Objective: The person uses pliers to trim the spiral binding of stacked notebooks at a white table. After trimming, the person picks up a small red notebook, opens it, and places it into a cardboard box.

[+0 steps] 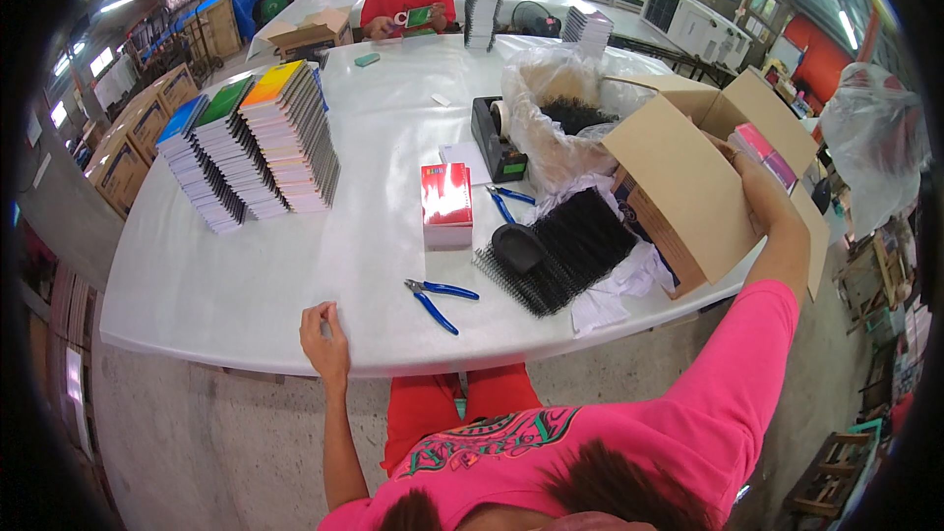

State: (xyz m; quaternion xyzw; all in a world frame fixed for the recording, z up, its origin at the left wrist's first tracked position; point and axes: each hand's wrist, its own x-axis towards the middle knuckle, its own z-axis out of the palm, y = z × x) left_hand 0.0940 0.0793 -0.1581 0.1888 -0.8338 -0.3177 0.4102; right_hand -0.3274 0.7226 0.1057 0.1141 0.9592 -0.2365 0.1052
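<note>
My left hand (pixel 324 339) rests at the table's front edge, its fingers curled and nothing visible in them. My right hand (pixel 730 151) reaches into an open cardboard box (pixel 664 172) at the right, beside pink-covered notebooks (pixel 762 152); its fingers are hidden. A short stack of red-covered pads (pixel 447 206) stands mid-table. Between that stack and my left hand lie blue-handled cutting pliers (pixel 440 301), jaws apart. A second blue-handled pair (pixel 509 201) lies farther back. Rows of black spiral binding coils (pixel 580 246) spread over white paper, a dark rounded pad (pixel 521 249) on top.
Tall stacks of spiral notebooks with blue (pixel 202 162), green (pixel 236 147) and yellow (pixel 290 143) covers stand at the left. A tape dispenser (pixel 499 143) sits by a plastic bag (pixel 541 108) of black coils. Across the table a person (pixel 408 0) handles a green-covered item.
</note>
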